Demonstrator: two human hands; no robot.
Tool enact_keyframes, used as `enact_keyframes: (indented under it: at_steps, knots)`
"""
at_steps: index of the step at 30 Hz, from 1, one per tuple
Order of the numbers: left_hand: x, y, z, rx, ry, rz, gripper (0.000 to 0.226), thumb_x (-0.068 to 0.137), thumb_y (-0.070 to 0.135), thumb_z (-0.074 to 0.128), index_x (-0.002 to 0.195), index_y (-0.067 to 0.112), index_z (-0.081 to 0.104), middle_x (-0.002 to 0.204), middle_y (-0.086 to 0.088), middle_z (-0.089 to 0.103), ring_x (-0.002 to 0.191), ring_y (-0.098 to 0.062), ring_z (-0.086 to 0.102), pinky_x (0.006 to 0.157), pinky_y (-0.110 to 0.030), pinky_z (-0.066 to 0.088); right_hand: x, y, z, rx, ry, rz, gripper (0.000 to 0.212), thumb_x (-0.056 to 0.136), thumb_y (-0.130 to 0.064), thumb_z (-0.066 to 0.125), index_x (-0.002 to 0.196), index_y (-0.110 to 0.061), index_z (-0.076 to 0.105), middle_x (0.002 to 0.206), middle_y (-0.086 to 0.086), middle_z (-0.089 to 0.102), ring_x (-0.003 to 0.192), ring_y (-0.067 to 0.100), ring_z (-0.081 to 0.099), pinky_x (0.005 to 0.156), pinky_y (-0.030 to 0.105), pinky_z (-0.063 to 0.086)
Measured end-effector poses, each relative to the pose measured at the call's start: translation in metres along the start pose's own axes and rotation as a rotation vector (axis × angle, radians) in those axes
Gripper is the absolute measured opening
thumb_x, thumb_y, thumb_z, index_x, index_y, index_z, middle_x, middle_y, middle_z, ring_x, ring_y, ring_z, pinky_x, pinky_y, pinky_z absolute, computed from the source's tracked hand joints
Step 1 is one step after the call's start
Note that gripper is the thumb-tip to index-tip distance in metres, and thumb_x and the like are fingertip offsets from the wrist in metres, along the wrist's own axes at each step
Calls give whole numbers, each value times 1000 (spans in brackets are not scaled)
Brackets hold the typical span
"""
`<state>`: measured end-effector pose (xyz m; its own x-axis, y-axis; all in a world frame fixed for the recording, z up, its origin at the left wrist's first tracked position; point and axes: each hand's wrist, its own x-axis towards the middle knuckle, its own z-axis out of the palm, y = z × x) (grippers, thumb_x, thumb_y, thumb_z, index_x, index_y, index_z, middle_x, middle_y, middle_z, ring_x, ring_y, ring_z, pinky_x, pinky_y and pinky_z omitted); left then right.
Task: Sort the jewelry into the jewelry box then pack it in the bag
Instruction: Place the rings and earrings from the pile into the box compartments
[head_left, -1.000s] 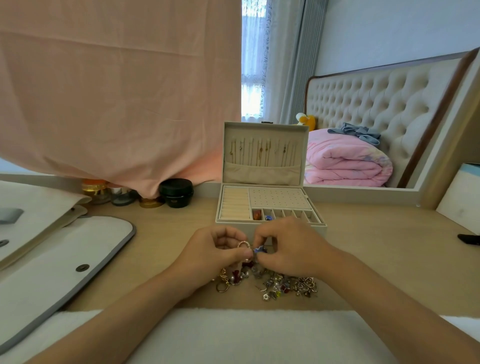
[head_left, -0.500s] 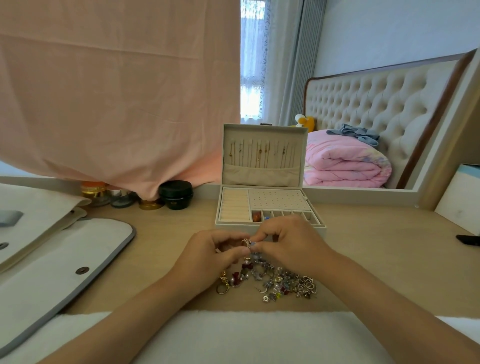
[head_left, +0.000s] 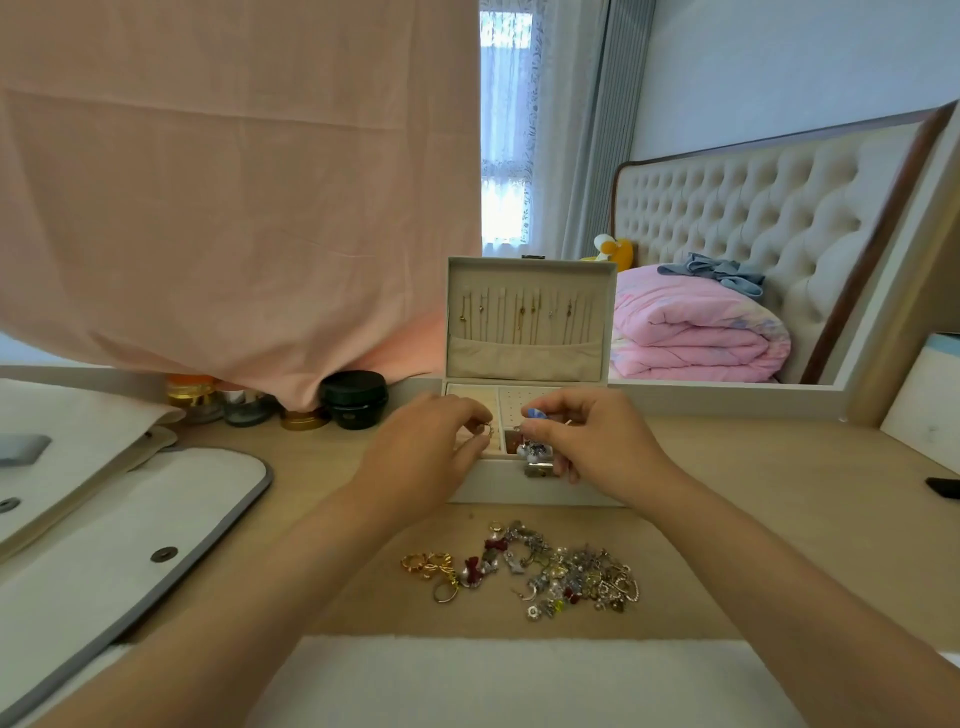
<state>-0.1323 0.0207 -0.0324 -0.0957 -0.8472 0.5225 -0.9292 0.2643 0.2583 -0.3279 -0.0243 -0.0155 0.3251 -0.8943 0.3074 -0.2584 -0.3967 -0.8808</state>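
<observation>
- The jewelry box (head_left: 509, 488) is seen at the middle of the tabletop (head_left: 769, 530), towards its far edge, with the lid raised upright.
- Thin necklaces (head_left: 524, 314) are hung in a row inside the lid, above a fabric pocket.
- A small gold ring (head_left: 487, 429) is pinched between thumb and forefinger of the left hand (head_left: 426, 452), which is held over the left part of the box's tray.
- A small blue piece (head_left: 535, 414) is pinched at the curled fingertips of the right hand (head_left: 597, 441), over the front compartments of the tray.
- The two hands are held close together but apart.
- A loose pile of jewelry (head_left: 535, 569) is spread on the tabletop just in front of the box, towards the near edge.
- A white bag (head_left: 104, 545) with grey trim and a snap button is laid flat at the left edge.
- Small jars (head_left: 353, 397) are lined along the far edge, left of the box, partly covered by a pink cloth (head_left: 234, 182).
</observation>
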Motion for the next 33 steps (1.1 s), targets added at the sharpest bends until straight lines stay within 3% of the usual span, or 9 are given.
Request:
enact_keyframes:
  at_steps: [5, 9, 14, 18, 20, 24, 30, 33]
  knots:
    - [26, -5, 5, -37, -229, -92, 24, 96, 39, 60, 118, 31, 68, 115, 11, 63, 108, -9, 54, 99, -37, 49, 7, 5, -12, 60, 38, 81, 4, 86, -13, 78, 87, -14, 74, 67, 2, 71, 42, 10, 54, 39, 21, 39]
    - [38, 1, 3, -65, -305, -158, 27, 96, 33, 61, 121, 32, 68, 117, 13, 66, 107, -7, 58, 99, -34, 51, 10, 10, -24, 70, 33, 133, 9, 88, -18, 77, 92, -11, 75, 57, -7, 66, 46, 10, 53, 42, 23, 37]
    - [53, 17, 3, -236, -249, -124, 30, 95, 28, 60, 124, 35, 65, 118, 18, 63, 109, -4, 54, 91, -27, 44, 17, 8, -30, 105, 1, 145, 2, 88, -17, 77, 89, -16, 75, 76, 2, 73, 48, 12, 52, 43, 23, 39]
    - [68, 29, 5, -628, -288, -161, 24, 87, 44, 73, 107, 31, 68, 98, 12, 74, 95, -3, 68, 87, -29, 54, 32, 4, -37, 158, 6, 164, 14, 89, -19, 76, 98, -9, 74, 78, 4, 73, 51, 16, 57, 41, 26, 44]
    - [74, 29, 7, -721, -264, -195, 28, 83, 39, 78, 105, 26, 67, 91, 8, 77, 88, -4, 72, 87, -31, 57, 39, 2, -37, 175, 0, 166, 15, 89, -20, 76, 100, -11, 73, 80, 5, 75, 52, 17, 59, 43, 27, 46]
    - [78, 23, 14, -803, -211, -276, 20, 86, 28, 77, 105, 24, 71, 89, 5, 78, 85, -10, 72, 83, -29, 58, 51, 5, -33, 148, 1, 134, 13, 90, -20, 75, 103, -18, 73, 84, 2, 77, 52, 15, 60, 46, 26, 47]
    - [81, 15, 23, -868, -135, -350, 12, 89, 24, 74, 100, 27, 72, 86, 6, 77, 68, 4, 66, 64, -15, 48, 59, 15, -27, 73, 9, 38, 12, 91, -17, 73, 100, -22, 78, 87, 4, 77, 51, 15, 60, 46, 26, 48]
    - [82, 12, 27, -855, -68, -384, 30, 86, 28, 78, 111, 30, 63, 88, 5, 76, 80, -6, 70, 75, -27, 56, 59, 18, -27, 6, 7, 25, 18, 85, -16, 79, 102, -22, 78, 80, -3, 77, 51, 13, 59, 45, 21, 46]
